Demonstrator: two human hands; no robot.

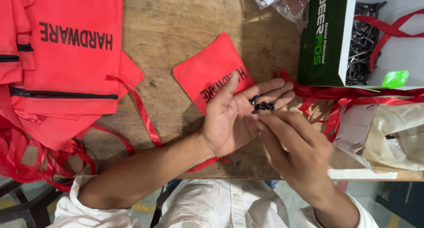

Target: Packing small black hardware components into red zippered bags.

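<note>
The left hand (234, 117) lay palm up with its fingers (274, 93) spread open, a few small black screws (263, 106) resting on them, above a small red drawstring pouch (207, 75) on the wooden bench (176, 29). The right hand (293, 148) had its fingers (265, 120) pinched together, touching the screws. More red pouches (70, 56) lay stacked to the left.
</note>
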